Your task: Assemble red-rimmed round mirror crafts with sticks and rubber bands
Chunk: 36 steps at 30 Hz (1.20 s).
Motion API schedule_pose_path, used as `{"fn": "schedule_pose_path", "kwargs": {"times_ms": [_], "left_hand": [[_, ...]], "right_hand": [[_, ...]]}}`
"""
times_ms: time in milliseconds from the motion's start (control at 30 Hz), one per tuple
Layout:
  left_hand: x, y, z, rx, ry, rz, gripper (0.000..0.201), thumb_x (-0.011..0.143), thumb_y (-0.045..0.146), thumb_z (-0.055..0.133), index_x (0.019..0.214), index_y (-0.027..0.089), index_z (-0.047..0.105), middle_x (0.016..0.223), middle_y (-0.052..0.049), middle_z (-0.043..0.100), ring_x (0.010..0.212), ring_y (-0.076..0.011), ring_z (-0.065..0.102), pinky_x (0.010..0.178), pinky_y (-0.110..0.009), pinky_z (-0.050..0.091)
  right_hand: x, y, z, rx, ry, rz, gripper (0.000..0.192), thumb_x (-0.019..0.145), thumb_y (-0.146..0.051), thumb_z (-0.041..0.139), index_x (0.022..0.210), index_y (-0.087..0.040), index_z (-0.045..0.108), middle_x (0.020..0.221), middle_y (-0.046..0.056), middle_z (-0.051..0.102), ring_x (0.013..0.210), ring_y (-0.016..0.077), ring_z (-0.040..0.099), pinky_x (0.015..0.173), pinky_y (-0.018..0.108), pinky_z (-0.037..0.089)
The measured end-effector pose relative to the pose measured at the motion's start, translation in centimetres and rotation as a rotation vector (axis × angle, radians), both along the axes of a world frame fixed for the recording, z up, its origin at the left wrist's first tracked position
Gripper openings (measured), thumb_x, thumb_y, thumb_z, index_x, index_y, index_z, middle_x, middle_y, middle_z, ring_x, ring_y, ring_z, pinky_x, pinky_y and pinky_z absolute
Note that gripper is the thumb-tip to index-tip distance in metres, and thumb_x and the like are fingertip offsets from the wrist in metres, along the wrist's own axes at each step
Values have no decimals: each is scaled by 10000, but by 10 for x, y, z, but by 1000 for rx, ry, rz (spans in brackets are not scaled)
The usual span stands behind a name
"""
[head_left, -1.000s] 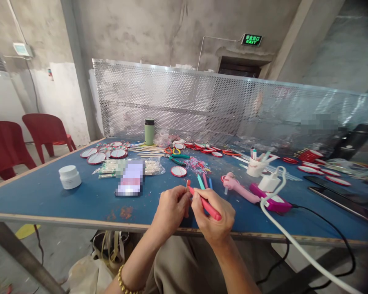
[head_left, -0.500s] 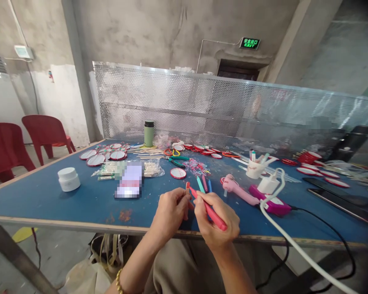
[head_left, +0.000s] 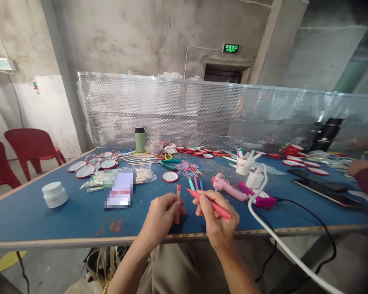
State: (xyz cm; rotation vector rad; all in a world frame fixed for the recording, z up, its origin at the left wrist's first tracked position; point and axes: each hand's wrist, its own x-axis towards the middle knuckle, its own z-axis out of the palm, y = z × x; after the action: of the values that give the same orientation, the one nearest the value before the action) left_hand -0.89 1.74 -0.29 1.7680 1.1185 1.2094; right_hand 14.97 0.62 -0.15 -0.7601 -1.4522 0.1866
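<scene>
The right hand point(head_left: 216, 218) has its grip clamped on a red pen point(head_left: 211, 203) about midway along the barrel, the tip pointing away toward the left hand point(head_left: 161, 216), whose fingertips are pinched shut on a small red cap point(head_left: 178, 192) held upright just beyond that tip, both above the near edge of the blue worktop point(head_left: 64, 212). Pen and cap look light, stiff and smooth, so a pinch near the middle should steady the pen, while the cap may slip if held only at its lower end. More pens point(head_left: 194, 183) lie just past the two grips.
</scene>
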Motion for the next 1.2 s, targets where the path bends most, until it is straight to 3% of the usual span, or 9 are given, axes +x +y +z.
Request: {"fn": "schedule_pose_path", "kwargs": {"times_ms": [433, 800, 1200], "left_hand": [[1, -2, 0, -52, 11, 13, 305, 901, 385, 513, 753, 154, 647, 567, -17, 641, 481, -120, 527, 505, -219, 378], [2, -3, 3, -90, -35, -106, 306, 908, 406, 516, 804, 147, 643, 543, -4, 618, 463, -115, 522, 495, -216, 400], [2, -5, 2, -23, 7, -81, 309, 935, 344, 487, 751, 155, 649, 527, 9, 601, 480, -113, 539, 531, -216, 402]], "right_hand": [[-2, 0, 1, -91, 34, 117, 179, 934, -284, 569, 878, -171, 696, 676, 3, 696, 456, 84, 582, 450, 190, 482], [-2, 2, -1, -141, 100, 126, 186, 945, -301, 569, 897, -182, 704, 686, -3, 694, 453, 77, 578, 453, 190, 486], [-2, 1, 0, -126, 46, 82, 185, 937, -293, 576, 870, -180, 705, 660, -8, 688, 444, 73, 579, 442, 181, 475]]}}
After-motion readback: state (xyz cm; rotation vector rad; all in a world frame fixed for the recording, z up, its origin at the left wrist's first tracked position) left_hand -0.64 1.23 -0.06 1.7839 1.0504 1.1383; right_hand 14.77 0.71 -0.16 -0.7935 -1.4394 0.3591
